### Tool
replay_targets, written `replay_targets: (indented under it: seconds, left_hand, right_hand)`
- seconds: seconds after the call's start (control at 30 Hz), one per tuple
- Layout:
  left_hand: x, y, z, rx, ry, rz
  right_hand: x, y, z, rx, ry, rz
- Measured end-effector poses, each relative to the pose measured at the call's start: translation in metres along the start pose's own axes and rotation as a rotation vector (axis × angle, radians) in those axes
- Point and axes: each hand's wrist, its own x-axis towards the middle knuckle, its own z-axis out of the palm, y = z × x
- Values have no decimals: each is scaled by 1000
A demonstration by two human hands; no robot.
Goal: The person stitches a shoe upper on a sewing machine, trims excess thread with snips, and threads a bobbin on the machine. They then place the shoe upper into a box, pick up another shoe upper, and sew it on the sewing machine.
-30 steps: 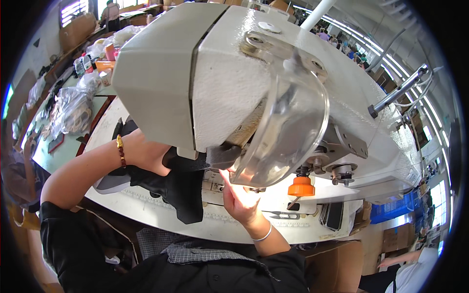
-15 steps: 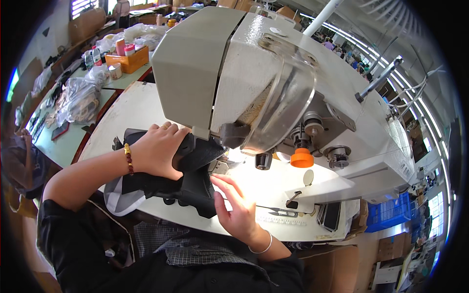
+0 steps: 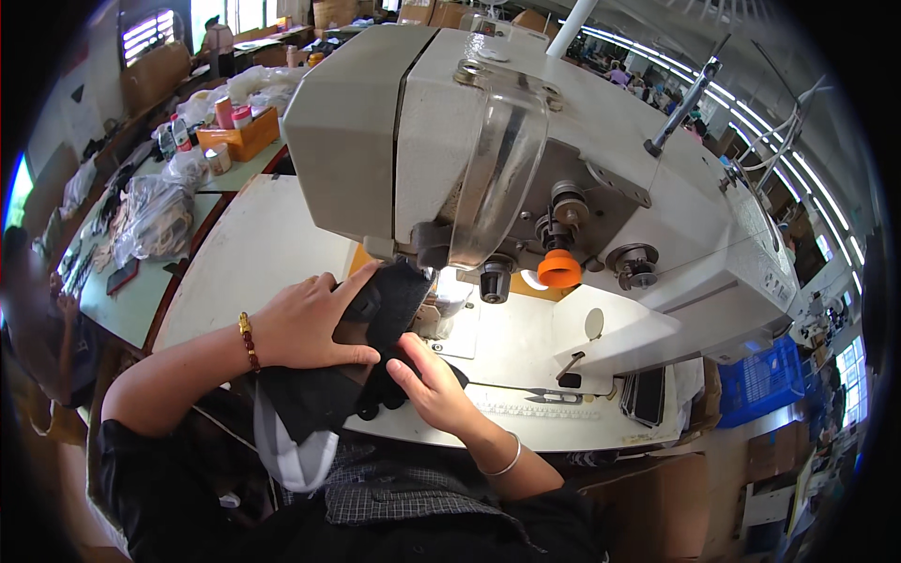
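Observation:
A black fabric piece (image 3: 399, 302) with stiff, folded panels lies at the needle area of a large white sewing machine (image 3: 361, 122). My left hand (image 3: 298, 327) grips it from the left, thumb stretched along the near side and fingers over the far edge. From the right, my right hand (image 3: 436, 392) holds the near right edge, its fingertips partly hidden by the cloth. A white and grey flap (image 3: 293, 452) hangs from the piece over the table's near edge. The machine head hides the needle; the lit metal plate (image 3: 450, 345) shows just right of the fabric.
Thread snips (image 3: 556, 397) and a clear ruler (image 3: 535, 411) lie right of my right hand. An orange knob (image 3: 559, 269) juts from the machine. At left, a side table holds an orange box (image 3: 246, 136) and plastic bags (image 3: 155, 220). A blue crate (image 3: 762, 387) stands at right.
The black piece has turned and shifted, its upper end now nearer the machine's needle area. Both hands moved with it, and the white flap hangs lower. My view has shifted slightly too.

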Motion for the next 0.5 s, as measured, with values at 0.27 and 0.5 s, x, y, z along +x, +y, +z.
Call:
replay_targets:
  seconds: [0.27,0.5]
  left_hand:
    - [7,1,3,-153,-21,-24]
    - [78,-4,45,-597,378,162]
  right_hand:
    - [3,6,-9,262,-106,282]
    - [-8,4,-10,533,17,263]
